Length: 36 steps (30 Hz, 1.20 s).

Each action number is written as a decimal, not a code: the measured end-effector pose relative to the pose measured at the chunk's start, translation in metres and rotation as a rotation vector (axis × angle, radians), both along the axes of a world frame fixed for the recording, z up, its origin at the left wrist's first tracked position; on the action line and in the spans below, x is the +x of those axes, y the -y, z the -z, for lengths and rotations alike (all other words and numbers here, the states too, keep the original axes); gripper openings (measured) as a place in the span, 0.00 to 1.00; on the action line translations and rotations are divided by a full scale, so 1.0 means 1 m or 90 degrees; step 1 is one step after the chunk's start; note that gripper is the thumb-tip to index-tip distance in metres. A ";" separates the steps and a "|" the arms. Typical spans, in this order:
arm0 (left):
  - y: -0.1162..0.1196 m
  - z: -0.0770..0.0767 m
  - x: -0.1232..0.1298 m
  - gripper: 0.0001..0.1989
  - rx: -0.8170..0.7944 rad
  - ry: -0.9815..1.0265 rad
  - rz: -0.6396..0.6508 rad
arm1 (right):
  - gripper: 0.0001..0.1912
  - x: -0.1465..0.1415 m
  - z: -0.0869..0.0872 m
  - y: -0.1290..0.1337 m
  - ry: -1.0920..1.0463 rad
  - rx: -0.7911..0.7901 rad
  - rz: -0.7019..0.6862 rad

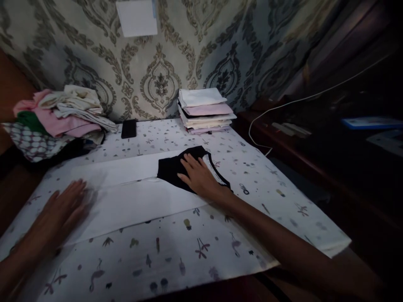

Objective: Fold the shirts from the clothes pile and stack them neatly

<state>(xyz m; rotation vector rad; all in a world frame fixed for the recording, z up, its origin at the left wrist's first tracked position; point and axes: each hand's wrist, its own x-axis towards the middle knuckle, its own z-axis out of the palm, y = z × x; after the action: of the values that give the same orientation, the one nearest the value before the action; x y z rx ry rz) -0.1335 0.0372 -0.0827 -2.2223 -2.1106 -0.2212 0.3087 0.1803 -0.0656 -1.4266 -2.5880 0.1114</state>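
Observation:
A white garment with a black top section, apparently a shirt [132,205], lies flat on the patterned cloth, its sides folded inward to a long strip. Its black part and neckline point to the right. My right hand [198,174] lies with fingers spread on the black part, beside the collar. At the garment's left end is my left hand [64,209], fingers stretched out and slightly blurred; whether it touches the fabric I cannot tell. Neither hand grips anything.
A heap of loose clothes [63,113] sits at the back left, beside a black phone [129,128]. Folded clothes [204,109] are stacked at the back. A white cable [283,105] hangs over dark furniture on the right. The table's cloth [176,268] ends at the front edge.

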 end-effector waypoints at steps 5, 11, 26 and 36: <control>-0.058 -0.001 0.009 0.36 -0.059 -0.035 -0.036 | 0.34 -0.021 0.013 -0.037 0.015 -0.019 0.048; -0.049 0.004 -0.013 0.40 -0.093 -0.018 -0.144 | 0.34 -0.006 0.044 -0.054 -0.046 0.036 0.034; -0.091 -0.004 0.007 0.39 -0.125 0.032 -0.124 | 0.32 -0.005 0.030 -0.051 -0.121 -0.039 0.034; -0.117 -0.043 0.187 0.25 -0.129 0.965 -0.005 | 0.25 0.096 0.014 -0.020 -0.221 -0.060 0.308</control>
<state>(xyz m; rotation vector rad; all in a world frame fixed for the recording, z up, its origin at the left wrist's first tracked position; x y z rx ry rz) 0.0535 0.1540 -0.0398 -2.3212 -2.5939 -2.3795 0.4044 0.2000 -0.0798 -1.8343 -1.9325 0.3776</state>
